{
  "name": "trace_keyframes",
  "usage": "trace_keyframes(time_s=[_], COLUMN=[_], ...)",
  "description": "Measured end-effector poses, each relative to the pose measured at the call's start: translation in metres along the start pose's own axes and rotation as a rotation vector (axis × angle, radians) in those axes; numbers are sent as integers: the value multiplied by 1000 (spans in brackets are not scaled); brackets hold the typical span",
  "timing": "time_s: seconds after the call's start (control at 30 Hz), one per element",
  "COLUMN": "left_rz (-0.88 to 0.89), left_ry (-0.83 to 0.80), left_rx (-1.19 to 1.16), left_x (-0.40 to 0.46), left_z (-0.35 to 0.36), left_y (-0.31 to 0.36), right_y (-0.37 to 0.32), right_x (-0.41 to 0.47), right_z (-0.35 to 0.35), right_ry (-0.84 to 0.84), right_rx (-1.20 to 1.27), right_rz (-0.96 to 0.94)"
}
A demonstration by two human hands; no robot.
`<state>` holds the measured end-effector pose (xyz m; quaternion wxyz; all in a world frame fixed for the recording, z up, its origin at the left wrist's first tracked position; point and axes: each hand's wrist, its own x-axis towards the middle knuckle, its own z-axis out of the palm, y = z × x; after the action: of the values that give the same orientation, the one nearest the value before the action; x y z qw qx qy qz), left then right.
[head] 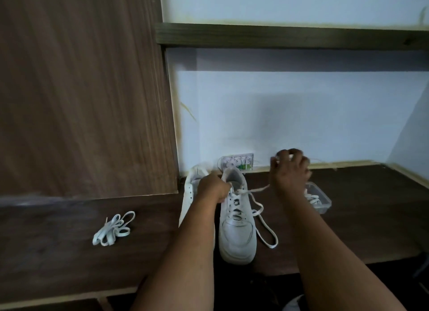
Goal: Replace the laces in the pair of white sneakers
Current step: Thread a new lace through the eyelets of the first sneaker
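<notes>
Two white sneakers stand side by side on the dark wooden desk. The right sneaker (236, 227) points toward me and is partly laced. My left arm hides much of the left sneaker (189, 190). My left hand (212, 187) grips the right sneaker near its top eyelets. My right hand (290, 169) is raised to the right, fingers curled, pulling a white lace (257, 189) taut from the top eyelets. The lace's other end (267, 231) loops loosely on the desk beside the shoe.
A bundle of loose white laces (115, 228) lies on the desk to the left. A clear plastic tray (321, 200) with more lace sits behind my right arm. A wooden panel (81, 90) rises at left; a wall socket (238, 162) sits behind the shoes.
</notes>
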<state>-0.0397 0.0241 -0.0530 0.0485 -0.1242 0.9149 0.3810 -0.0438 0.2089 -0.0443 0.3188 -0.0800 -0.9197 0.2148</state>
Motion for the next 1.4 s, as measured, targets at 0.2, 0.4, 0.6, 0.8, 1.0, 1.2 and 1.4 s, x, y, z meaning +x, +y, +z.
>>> trace_keyframes(time_s=[0.2,0.4,0.6,0.8,1.0,1.2,1.4], left_rz=[-131,-50,120,152,4,-29,28], left_ry=[-161,-35,68,-6,-351,-433,-316], left_rx=[-417,-248,83,73,-527,-645,-502], left_x=[6,4,0,-6,-9,-3,0], left_z=[17,15,11,14,4,-8,6], left_y=[-7,-7,-1,-1,-14,-19,-19], right_y=[-27,-36,-41,-43,-42,-43,-37], right_x=[-13,-24,-21,-29,-28,-24,-21], right_z=[18,15,20,27,28,24,38], right_ry=[-615,-753,-709,-746,-784,-834,-773], right_rx=[119,95,78,59,118,156,368], right_rz=[-254,-257,-219,-174,-78,-96,86])
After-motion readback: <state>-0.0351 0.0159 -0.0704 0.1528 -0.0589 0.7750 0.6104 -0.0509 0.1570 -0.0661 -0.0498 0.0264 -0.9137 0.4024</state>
